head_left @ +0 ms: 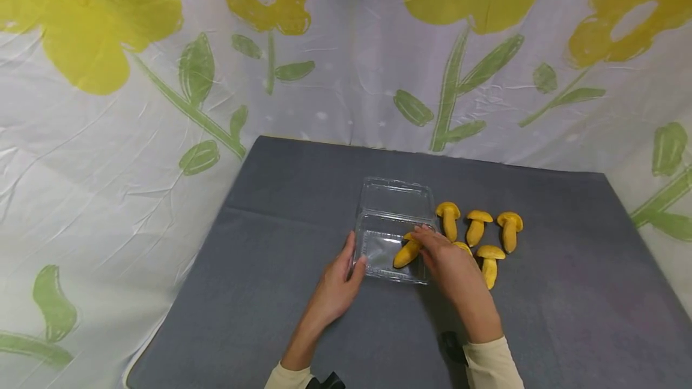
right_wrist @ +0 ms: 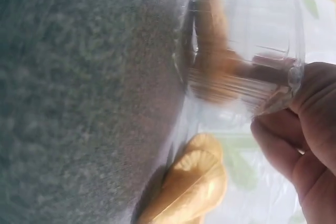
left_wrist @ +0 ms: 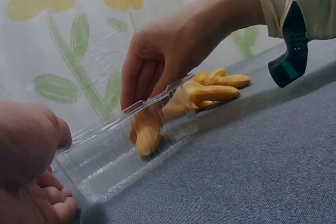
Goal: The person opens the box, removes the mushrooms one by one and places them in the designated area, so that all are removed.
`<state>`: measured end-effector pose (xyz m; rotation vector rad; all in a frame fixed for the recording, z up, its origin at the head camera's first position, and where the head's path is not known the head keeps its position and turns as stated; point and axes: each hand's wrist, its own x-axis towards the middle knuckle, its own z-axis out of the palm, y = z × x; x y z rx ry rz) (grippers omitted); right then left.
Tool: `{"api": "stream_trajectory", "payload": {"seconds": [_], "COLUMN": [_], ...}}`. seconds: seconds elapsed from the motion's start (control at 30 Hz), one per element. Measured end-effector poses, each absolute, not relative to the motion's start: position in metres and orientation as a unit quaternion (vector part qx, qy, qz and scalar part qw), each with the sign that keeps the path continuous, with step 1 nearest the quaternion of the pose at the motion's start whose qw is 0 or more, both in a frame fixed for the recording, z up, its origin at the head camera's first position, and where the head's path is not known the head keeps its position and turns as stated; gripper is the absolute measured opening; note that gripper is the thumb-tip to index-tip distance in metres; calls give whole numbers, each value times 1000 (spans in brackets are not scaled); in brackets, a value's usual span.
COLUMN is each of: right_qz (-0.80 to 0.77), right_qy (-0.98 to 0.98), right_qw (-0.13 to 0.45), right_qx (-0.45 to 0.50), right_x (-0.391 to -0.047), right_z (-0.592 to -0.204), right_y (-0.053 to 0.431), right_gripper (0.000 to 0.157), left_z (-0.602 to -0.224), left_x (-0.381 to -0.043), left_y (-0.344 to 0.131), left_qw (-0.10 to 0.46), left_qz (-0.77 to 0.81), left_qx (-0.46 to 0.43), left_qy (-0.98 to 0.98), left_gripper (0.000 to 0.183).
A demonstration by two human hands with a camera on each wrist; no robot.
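A clear plastic clamshell container (head_left: pixel 373 221) lies with its lid (head_left: pixel 397 197) folded back, away from the person. My left hand (head_left: pixel 336 287) grips the container's left side; in the left wrist view the thumb lies at the rim and the other fingers are curled lower down. One yellow mushroom (head_left: pixel 406 254) is inside, tilted, its stem toward the near left. Over the right wall reaches my right hand (head_left: pixel 451 263), its fingertips at the mushroom's cap and partly covering it. Through the clear wall in the right wrist view, fingers meet that mushroom (right_wrist: pixel 210 30).
Several more yellow mushrooms lie right of the container, among them a far-right one (head_left: pixel 510 230) and a near one (head_left: pixel 489 263) beside the right forearm. A grey cloth (head_left: pixel 270 197) covers the table. A flower-printed curtain (head_left: pixel 346 77) stands behind it.
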<state>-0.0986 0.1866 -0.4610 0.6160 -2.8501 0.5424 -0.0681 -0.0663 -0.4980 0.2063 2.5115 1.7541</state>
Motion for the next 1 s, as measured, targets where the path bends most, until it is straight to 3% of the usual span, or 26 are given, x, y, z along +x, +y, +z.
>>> {"api": "stream_trajectory", "payload": {"seconds": [1.0], "right_qz": [176], "right_qy": [-956], "right_qw": [110], "right_qx": [208], "right_x": [-98], "right_z": [-463], "right_y": [168], "right_gripper": [31], "left_z": [-499], "left_x": [-65], "left_y": [-68], "left_qw": [35], "left_qz": [562], "left_qx": [66], "left_qy": [824], "left_gripper": [71]}}
